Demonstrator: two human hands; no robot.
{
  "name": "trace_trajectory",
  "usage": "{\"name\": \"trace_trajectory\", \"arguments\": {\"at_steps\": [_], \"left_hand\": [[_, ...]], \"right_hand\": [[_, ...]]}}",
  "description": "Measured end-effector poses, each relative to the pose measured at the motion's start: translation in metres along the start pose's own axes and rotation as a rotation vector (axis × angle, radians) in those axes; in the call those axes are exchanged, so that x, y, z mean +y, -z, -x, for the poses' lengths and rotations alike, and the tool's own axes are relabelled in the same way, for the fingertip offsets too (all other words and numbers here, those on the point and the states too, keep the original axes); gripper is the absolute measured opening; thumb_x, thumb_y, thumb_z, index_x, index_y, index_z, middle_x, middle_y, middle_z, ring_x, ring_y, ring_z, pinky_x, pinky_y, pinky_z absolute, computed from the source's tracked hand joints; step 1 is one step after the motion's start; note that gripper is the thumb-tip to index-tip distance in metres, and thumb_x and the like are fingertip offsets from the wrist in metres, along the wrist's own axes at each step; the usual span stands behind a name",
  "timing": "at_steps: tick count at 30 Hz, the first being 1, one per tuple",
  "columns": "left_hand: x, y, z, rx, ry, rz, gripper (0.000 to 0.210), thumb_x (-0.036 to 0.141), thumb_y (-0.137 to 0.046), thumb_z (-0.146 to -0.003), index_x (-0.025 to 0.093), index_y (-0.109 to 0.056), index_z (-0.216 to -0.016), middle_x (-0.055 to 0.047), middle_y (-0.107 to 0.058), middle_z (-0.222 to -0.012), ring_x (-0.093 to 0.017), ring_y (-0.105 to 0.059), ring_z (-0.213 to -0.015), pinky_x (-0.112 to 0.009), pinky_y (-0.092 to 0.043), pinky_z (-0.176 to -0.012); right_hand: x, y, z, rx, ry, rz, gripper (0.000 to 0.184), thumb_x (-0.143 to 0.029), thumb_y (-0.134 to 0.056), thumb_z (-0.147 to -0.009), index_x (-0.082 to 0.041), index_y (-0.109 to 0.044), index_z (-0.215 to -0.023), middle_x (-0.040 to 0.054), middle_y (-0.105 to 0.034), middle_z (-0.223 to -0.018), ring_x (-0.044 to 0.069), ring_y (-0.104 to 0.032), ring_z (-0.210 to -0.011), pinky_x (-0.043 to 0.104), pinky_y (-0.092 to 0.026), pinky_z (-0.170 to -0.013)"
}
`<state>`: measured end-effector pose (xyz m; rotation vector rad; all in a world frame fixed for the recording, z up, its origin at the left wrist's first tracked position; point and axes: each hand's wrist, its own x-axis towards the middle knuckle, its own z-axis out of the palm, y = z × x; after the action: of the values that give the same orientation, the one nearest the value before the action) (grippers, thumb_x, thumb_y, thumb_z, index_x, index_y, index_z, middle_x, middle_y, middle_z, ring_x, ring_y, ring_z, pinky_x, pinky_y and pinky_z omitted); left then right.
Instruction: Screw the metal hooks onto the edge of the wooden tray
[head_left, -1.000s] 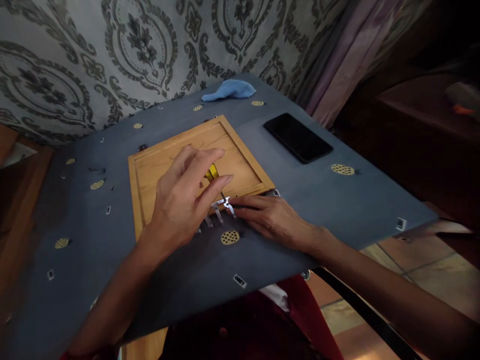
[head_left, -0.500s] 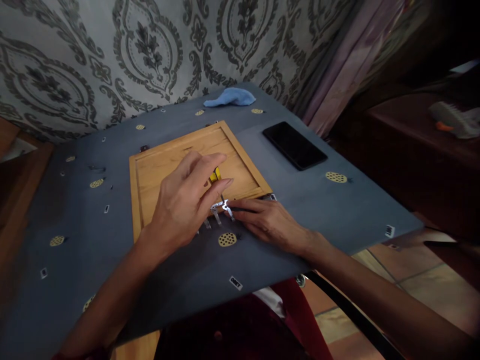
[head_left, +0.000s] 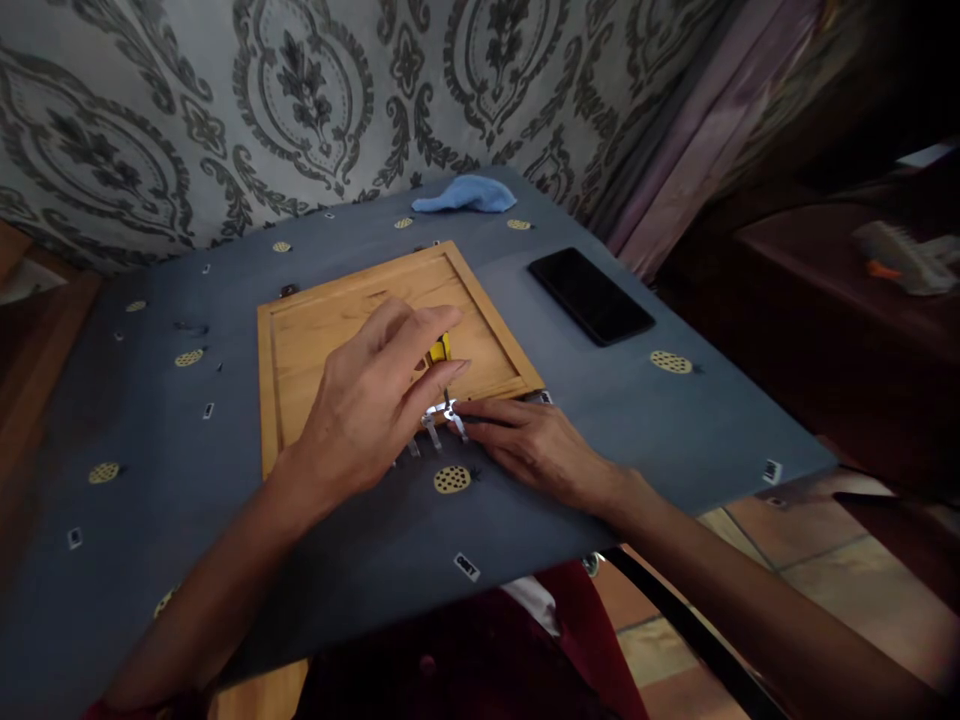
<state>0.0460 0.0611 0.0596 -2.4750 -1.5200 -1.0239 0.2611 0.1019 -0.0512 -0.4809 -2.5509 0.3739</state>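
A framed wooden panel [head_left: 480, 345] lies on the table, with a row of shiny metal hooks [head_left: 433, 432] along its near edge. My left hand [head_left: 360, 410] is over the panel, thumb and fingers curved around a screwdriver with a yellow and black handle [head_left: 440, 348]. The shaft points down, its tip at a bright metal piece [head_left: 450, 410] on that edge. From the right, my right hand [head_left: 544, 445] rests low with its fingers closed beside the same metal piece. A thin dark thing shows at those fingertips; its kind cannot be made out.
A black phone [head_left: 591, 296] lies right of the panel, and a blue cloth [head_left: 466, 194] is at the back. Small dark hardware [head_left: 289, 291] sits by the panel's far left corner. A patterned wall [head_left: 187, 120] borders the grey table [head_left: 360, 590].
The screwdriver's handle stands slightly more upright between the left fingers. Both hands keep nearly the same place; the view has shifted a little.
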Motion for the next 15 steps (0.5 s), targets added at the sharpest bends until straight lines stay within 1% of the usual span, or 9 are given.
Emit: {"name": "trace_trajectory", "arguments": {"at_steps": [2,4,6,8,10,12,14,15], "left_hand": [[0.0004,0.0011,-0.0002,-0.011,-0.004,0.024,0.023,0.015,-0.062,-0.094,0.018,-0.061,-0.117,-0.001,-0.065,-0.095,-0.012,-0.064,-0.081,-0.026,-0.054,-0.078],[0.0004,0.002,-0.0003,-0.035,-0.009,0.056,0.026,0.011,-0.059,-0.094,0.019,-0.059,-0.12,-0.002,-0.067,-0.104,-0.012,-0.065,-0.088,-0.026,-0.055,-0.082],[0.0001,0.0022,-0.0001,-0.053,-0.01,0.065,0.029,0.01,-0.057,-0.095,0.019,-0.057,-0.122,-0.003,-0.067,-0.112,-0.013,-0.066,-0.091,-0.027,-0.055,-0.084],[-0.0004,0.0013,0.0003,-0.051,-0.006,0.058,0.028,0.013,-0.057,-0.095,0.019,-0.056,-0.123,-0.004,-0.067,-0.116,-0.013,-0.066,-0.091,-0.028,-0.056,-0.084],[-0.0007,-0.0002,0.0007,-0.04,0.0,0.035,0.027,0.017,-0.059,-0.096,0.017,-0.057,-0.123,-0.006,-0.067,-0.113,-0.013,-0.067,-0.088,-0.028,-0.056,-0.082],[-0.0008,-0.0013,0.0009,-0.025,0.004,0.002,0.028,0.02,-0.063,-0.094,0.016,-0.058,-0.121,-0.006,-0.067,-0.105,-0.014,-0.066,-0.084,-0.027,-0.056,-0.078],[-0.0006,-0.0013,0.0008,-0.014,0.007,-0.007,0.026,0.02,-0.064,-0.094,0.017,-0.059,-0.119,-0.004,-0.066,-0.099,-0.014,-0.066,-0.083,-0.027,-0.056,-0.076],[-0.0004,-0.0008,0.0008,-0.013,0.008,0.005,0.025,0.018,-0.063,-0.094,0.018,-0.059,-0.119,-0.004,-0.066,-0.1,-0.014,-0.066,-0.084,-0.027,-0.056,-0.077]], "right_hand": [[-0.0001,0.0004,0.0,0.003,-0.001,0.002,0.029,-0.012,-0.047,-0.099,-0.017,-0.071,-0.114,0.0105,-0.07,-0.126,0.023,-0.073,-0.105,0.036,-0.063,-0.081],[0.0001,0.0006,0.0,0.001,-0.004,-0.001,0.029,-0.013,-0.046,-0.099,-0.017,-0.071,-0.114,0.0104,-0.07,-0.126,0.022,-0.072,-0.106,0.035,-0.063,-0.082],[0.0003,0.0005,0.0003,-0.004,-0.008,-0.009,0.03,-0.013,-0.046,-0.099,-0.017,-0.071,-0.115,0.0106,-0.07,-0.126,0.022,-0.072,-0.107,0.036,-0.063,-0.084],[0.0005,0.0001,0.0006,-0.007,-0.01,-0.018,0.031,-0.013,-0.046,-0.099,-0.017,-0.071,-0.116,0.0108,-0.07,-0.127,0.022,-0.071,-0.108,0.037,-0.062,-0.085],[0.0006,-0.0003,0.0011,-0.016,-0.01,-0.019,0.031,-0.012,-0.046,-0.099,-0.018,-0.071,-0.118,0.0107,-0.069,-0.128,0.022,-0.071,-0.108,0.036,-0.062,-0.085],[0.0007,-0.0005,0.0014,-0.022,-0.013,-0.011,0.031,-0.012,-0.047,-0.098,-0.018,-0.071,-0.118,0.0101,-0.069,-0.128,0.022,-0.071,-0.108,0.036,-0.062,-0.085],[0.0006,-0.0005,0.0015,-0.023,-0.02,-0.005,0.03,-0.013,-0.048,-0.099,-0.019,-0.071,-0.117,0.0099,-0.07,-0.127,0.022,-0.071,-0.108,0.036,-0.062,-0.085],[0.0005,-0.0004,0.0015,-0.021,-0.021,-0.005,0.03,-0.012,-0.048,-0.099,-0.018,-0.071,-0.116,0.01,-0.07,-0.127,0.022,-0.071,-0.108,0.036,-0.062,-0.085]]}}
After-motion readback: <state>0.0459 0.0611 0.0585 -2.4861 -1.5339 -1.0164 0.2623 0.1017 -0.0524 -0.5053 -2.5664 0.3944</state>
